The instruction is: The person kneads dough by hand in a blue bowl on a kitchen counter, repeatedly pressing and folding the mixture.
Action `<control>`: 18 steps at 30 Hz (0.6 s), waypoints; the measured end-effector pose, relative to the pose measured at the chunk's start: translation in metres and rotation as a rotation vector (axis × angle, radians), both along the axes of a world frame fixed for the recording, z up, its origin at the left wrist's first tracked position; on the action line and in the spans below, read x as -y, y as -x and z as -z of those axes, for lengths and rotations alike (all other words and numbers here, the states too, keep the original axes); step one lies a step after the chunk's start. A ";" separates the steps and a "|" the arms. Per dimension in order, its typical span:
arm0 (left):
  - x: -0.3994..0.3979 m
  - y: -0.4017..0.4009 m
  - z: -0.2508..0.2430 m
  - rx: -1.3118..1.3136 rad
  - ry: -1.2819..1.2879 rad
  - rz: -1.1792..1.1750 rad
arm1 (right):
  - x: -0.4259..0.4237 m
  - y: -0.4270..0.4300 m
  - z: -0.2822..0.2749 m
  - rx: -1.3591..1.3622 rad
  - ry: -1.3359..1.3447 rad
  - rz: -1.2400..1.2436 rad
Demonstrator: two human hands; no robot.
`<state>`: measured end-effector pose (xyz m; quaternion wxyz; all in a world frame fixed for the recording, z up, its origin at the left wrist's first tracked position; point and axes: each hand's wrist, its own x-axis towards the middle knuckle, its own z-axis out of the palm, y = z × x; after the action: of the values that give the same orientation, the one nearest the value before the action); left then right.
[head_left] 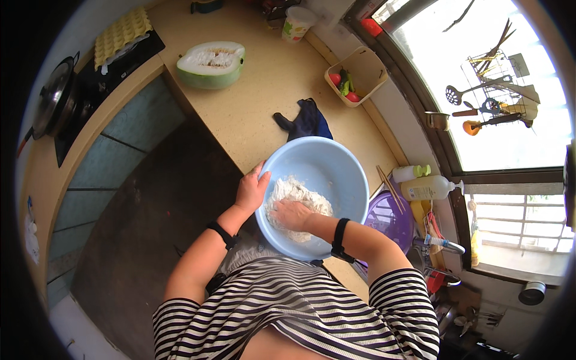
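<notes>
A light blue plastic basin (346, 171) stands at the counter's edge in front of me. My left hand (253, 189) grips its left rim, with the thumb on the rim and the fingers on the outside. Inside the basin lies a shaggy mass of floury dough (315, 202). My right hand (292, 215) rests on this mass with its fingers pressed into it; the fingertips are partly hidden in flour. A dark cloth (308, 121) lies on the counter against the far side of the basin.
Half a winter melon (210, 67) sits on the counter (265, 67) at the upper left. A beige basket (366, 72) of vegetables stands by the window. Right of the basin are a purple basin (389, 220), chopsticks (390, 186) and a pump bottle (425, 187). A lidded pan (54, 99) is far left.
</notes>
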<state>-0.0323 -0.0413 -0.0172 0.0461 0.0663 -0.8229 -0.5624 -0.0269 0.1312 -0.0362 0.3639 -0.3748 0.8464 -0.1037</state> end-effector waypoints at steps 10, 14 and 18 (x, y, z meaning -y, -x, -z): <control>0.003 0.003 0.002 0.054 -0.057 0.026 | 0.015 0.092 -0.054 -0.074 -0.119 0.080; 0.001 0.007 -0.003 0.091 -0.051 0.032 | 0.029 0.076 0.006 -0.175 -0.216 0.162; 0.007 0.002 0.006 0.002 0.005 0.018 | 0.030 0.001 -0.013 -0.039 -0.057 -0.072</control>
<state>-0.0344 -0.0478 -0.0229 0.0404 0.0591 -0.8248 -0.5609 -0.0278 0.1016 -0.0233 0.3616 -0.3964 0.8418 -0.0590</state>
